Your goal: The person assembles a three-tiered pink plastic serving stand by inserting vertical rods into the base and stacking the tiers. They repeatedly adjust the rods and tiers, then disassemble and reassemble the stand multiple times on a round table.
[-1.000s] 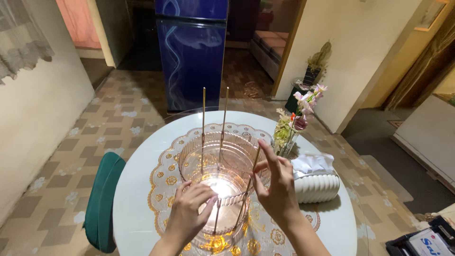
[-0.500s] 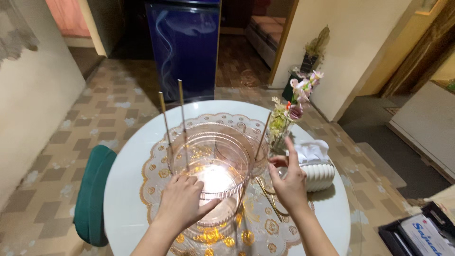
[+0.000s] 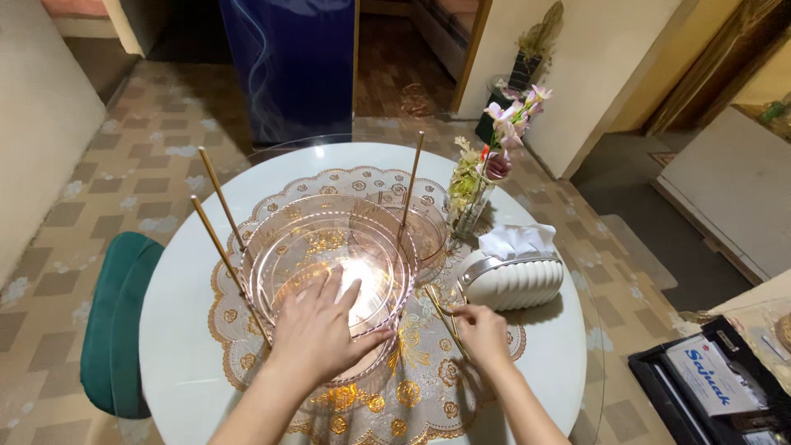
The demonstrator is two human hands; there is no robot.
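A clear pinkish plastic bowl (image 3: 288, 239) stands tilted on a gold-patterned lace mat (image 3: 412, 387), with three thin gold rods (image 3: 218, 194) rising through it at slants. My left hand (image 3: 317, 330) grips its near rim, fingers inside and thumb outside. A smaller clear bowl (image 3: 428, 227) lies behind it to the right. My right hand (image 3: 482, 334) rests low on the mat right of the bowl. Its fingers are closed on a loose gold rod (image 3: 441, 313) lying there.
The round white table (image 3: 181, 313) also carries a glass vase of pink flowers (image 3: 474, 194) and a white ribbed tissue box (image 3: 511, 280). A green chair (image 3: 115, 321) is tucked at the left. A blue fridge (image 3: 288, 58) stands beyond; a black case (image 3: 717, 379) lies lower right.
The bowl and its rods have tipped to the left. My right hand let go of the upright rod and dropped to the mat onto the loose rod. My left hand moved onto the bowl's rim.
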